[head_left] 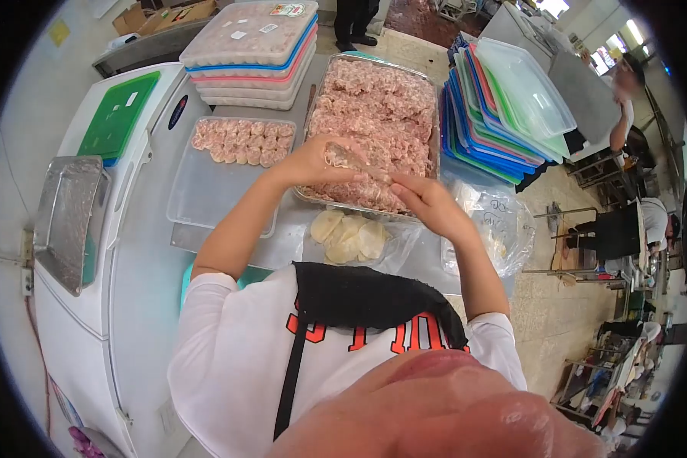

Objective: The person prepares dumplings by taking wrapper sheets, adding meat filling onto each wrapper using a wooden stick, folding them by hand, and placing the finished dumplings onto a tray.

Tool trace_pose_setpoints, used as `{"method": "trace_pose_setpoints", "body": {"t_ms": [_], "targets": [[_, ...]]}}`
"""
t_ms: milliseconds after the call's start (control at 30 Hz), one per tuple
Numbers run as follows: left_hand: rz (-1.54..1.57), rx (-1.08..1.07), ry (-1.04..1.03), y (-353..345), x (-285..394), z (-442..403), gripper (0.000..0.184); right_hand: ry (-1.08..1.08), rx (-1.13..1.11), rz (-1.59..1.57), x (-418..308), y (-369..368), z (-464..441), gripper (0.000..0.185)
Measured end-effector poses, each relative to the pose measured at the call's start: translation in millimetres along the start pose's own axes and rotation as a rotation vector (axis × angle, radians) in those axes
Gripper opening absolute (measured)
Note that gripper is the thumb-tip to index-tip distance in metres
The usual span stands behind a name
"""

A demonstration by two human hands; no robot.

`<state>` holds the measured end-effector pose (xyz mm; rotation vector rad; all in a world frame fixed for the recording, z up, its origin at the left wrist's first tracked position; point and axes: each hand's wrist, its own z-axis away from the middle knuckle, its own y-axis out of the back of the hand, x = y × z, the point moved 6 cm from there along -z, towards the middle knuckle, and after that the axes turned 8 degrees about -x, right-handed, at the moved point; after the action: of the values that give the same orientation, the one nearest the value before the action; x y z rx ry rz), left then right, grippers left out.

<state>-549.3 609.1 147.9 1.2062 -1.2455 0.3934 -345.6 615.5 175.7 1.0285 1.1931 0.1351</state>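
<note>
My left hand [322, 162] is curled over the near left part of a metal tray [307, 153] heaped with ground meat [374, 99]. It cups what looks like a dumpling wrapper [342, 157] with meat on it; the edges are hard to make out. From the right, my right hand [432, 204] pinches the end of a thin flat tool [377, 175] that points at the left palm. Round, pale wrappers [349, 237] lie loose on plastic just in front of me. Rows of shaped meat dumplings [244, 142] fill the far end of a clear plastic tray [217, 187] at left.
Stacked lidded trays [248, 34] stand at the back left, and coloured plastic lids [504, 107] pile up at the right. A plastic bag [500, 229] lies near my right arm. On the white freezer [122, 183] are a green lid [120, 114] and an empty metal pan [70, 221]. Other people are farther off.
</note>
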Motion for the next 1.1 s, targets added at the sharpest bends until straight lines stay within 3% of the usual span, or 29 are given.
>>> {"method": "trace_pose_setpoints", "body": {"t_ms": [133, 233, 300, 400, 433, 533, 600, 667, 733, 767, 867, 933, 1000, 1100], "targets": [[-0.169, -0.153, -0.029, -8.4, -11.3, -5.3, 0.041, 0.026, -0.04, -0.007, 41.3, -18.7, -5.6, 0.029], [0.118, -0.124, 0.24, -13.9, -34.7, -6.5, 0.042, 0.012, 0.027, 0.172, 45.6, -5.6, -7.1, 0.027], [0.134, 0.026, 0.267, -11.1, -55.8, -5.8, 0.043, -0.077, 0.182, 0.417, 26.1, 4.0, -0.4, 0.025], [-0.025, 0.074, 0.321, -8.2, -52.7, -2.4, 0.047, 0.057, 0.249, 0.396, 19.5, -20.3, -0.6, 0.025], [-0.108, 0.057, 0.339, -9.6, -49.6, -1.6, 0.049, 0.042, 0.242, 0.42, 36.0, -30.2, -6.7, 0.021], [-0.123, 0.018, 0.233, -16.8, -73.4, 0.3, 0.056, -0.274, 0.066, 0.675, 87.4, -25.9, -3.2, 0.021], [0.108, -0.049, 0.392, -19.3, -63.2, 12.7, 0.056, -0.262, 0.081, 0.468, 96.9, -13.7, 8.6, 0.026], [0.084, 0.038, 0.234, -10.2, -39.6, 12.6, 0.056, -0.229, 0.125, 0.342, 88.1, 0.0, 17.5, 0.029], [-0.191, 0.266, -0.229, -4.3, -5.2, 15.5, 0.054, -0.186, 0.148, 0.071, 62.1, 6.2, 26.6, 0.031], [-0.183, 0.192, -0.18, -7.6, -5.5, 13.0, 0.052, -0.162, 0.161, -0.065, 51.2, 7.0, 26.5, 0.032], [-0.165, -0.006, -0.071, -17.4, -6.7, 6.0, 0.048, -0.066, 0.025, -0.012, 26.7, -15.3, 19.6, 0.031], [-0.168, -0.079, -0.056, -22.5, -6.8, 0.7, 0.046, -0.003, 0.135, 0.179, 9.0, -13.7, 19.9, 0.027], [-0.106, 0.007, 0.031, -20.3, -16.5, -0.6, 0.048, -0.045, 0.292, 0.49, -14.6, -0.6, 27.5, 0.026], [-0.134, 0.074, 0.109, -15.3, -16.8, 1.5, 0.05, 0.078, 0.384, 0.567, -22.0, -12.6, 28.1, 0.021]]}}
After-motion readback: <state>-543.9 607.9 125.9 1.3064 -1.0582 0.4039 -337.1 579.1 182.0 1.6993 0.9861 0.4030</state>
